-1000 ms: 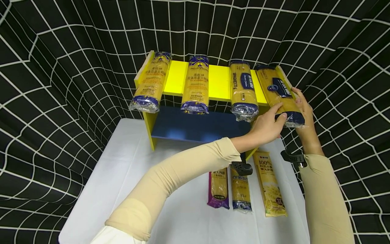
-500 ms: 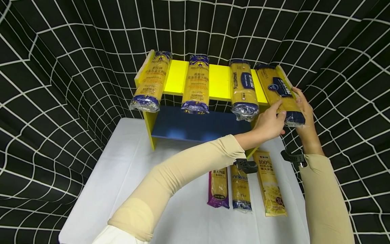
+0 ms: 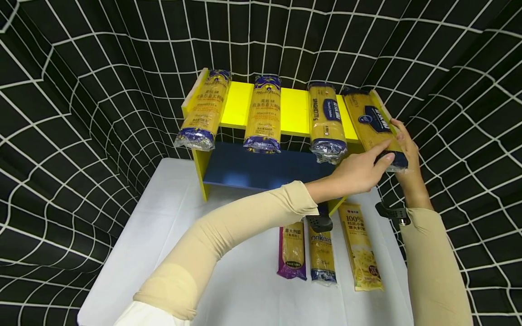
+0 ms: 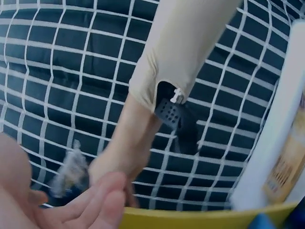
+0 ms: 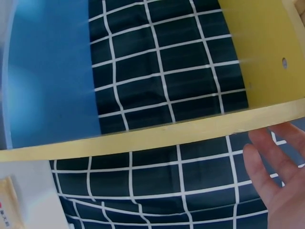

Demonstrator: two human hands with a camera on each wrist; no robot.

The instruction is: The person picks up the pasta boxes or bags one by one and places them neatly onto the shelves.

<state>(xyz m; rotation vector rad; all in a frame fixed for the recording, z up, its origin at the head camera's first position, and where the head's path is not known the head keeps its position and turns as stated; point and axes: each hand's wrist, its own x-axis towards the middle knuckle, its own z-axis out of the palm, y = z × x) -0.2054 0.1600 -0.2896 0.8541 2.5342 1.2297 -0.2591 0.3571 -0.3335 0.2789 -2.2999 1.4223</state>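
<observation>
At the right end of the yellow top shelf [image 3: 295, 111] lies a spaghetti packet [image 3: 369, 117] with dark blue ends, its near end jutting past the shelf's front edge. My left hand [image 3: 360, 171] reaches across and touches that near end, fingers on its top and thumb by the front. In the left wrist view my left hand's fingers [image 4: 97, 202] look nearly straight. On the packet's right side is my right hand [image 3: 408, 151], partly hidden by the packet. The right wrist view shows fingers [image 5: 271, 157] of my right hand, loosely extended against the yellow side panel [image 5: 267, 52].
More spaghetti packets lie along the top shelf: one left [image 3: 205, 108], one near the middle [image 3: 263, 113] and one right of it [image 3: 326, 120]. Below is a blue shelf [image 3: 261, 167]. On the white table [image 3: 163, 244] lie a purple-ended packet [image 3: 292, 251], an Ankara packet [image 3: 322, 256] and a yellow packet [image 3: 360, 246].
My left hand has shifted slightly right along the packet's near end, covering more of it. The right hand stays almost in place. The packets have barely moved.
</observation>
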